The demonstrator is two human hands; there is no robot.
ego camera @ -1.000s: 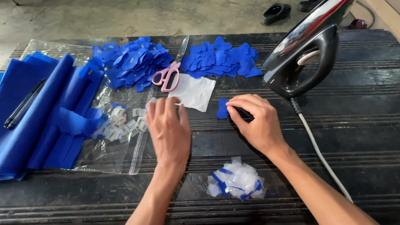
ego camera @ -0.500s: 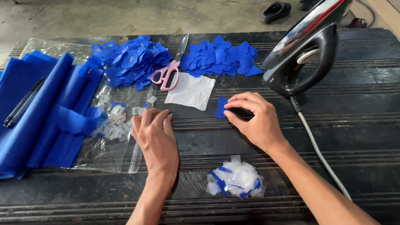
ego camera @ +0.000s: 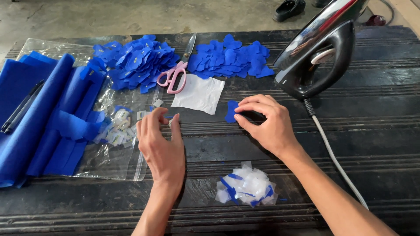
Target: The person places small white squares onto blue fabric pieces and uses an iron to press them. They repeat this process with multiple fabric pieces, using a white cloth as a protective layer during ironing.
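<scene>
on the dark ridged table, at nine o'clock of the head view, a clear plastic bag lies flat with small white pieces on it, and rolled blue fabric rests over its left part. the left hand is at the bag's right edge, fingers curled loosely, fingertips near a small white piece; whether it grips that piece i cannot tell. the right hand, at three o'clock of the left, pinches a small blue fabric shape between thumb and fingers, the shape sticking out at the hand's nine o'clock and lying on the table. at twelve o'clock lie two heaps of blue cutouts, pink-handled scissors and a white sheet. a black iron stands at two o'clock; white and blue scraps sit at six.
</scene>
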